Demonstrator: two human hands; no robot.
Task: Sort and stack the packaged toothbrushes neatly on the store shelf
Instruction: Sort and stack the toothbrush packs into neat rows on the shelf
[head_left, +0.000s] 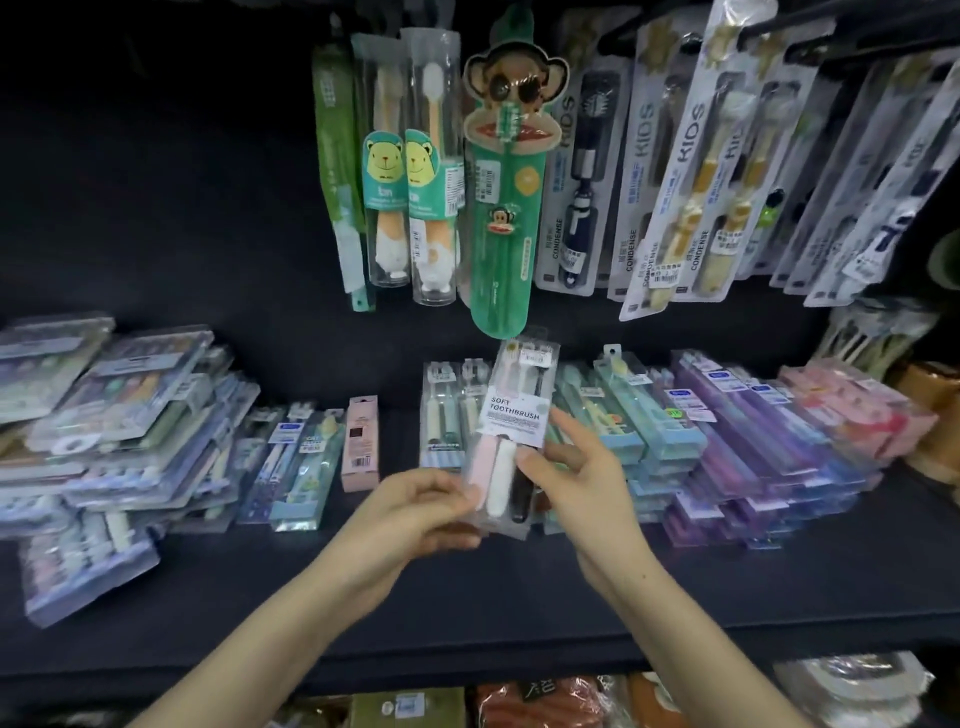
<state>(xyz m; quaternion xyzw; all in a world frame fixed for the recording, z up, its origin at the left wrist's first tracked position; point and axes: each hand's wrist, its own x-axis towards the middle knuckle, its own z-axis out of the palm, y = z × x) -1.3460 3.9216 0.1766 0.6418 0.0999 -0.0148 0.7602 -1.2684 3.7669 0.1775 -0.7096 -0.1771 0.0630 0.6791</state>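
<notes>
Both hands hold one clear pack labelled "SOFT TOOTHBRUSH" (511, 431) upright above the dark shelf (467, 587). It holds pink, white and black brushes. My left hand (415, 514) grips its lower left corner. My right hand (576, 467) grips its right side, thumb on the front. Behind it lie white-and-blue packs (441, 415), teal packs (634, 410), purple packs (753, 441) and pink packs (852, 410) in stacked rows.
A loose heap of wide multi-brush packs (114, 426) fills the shelf's left. A pink box (361, 441) and blue packs (296, 462) lie between. Kids' toothbrush packs (675, 156) and a green monkey pack (506, 171) hang above. Goods sit on the lower shelf (519, 701).
</notes>
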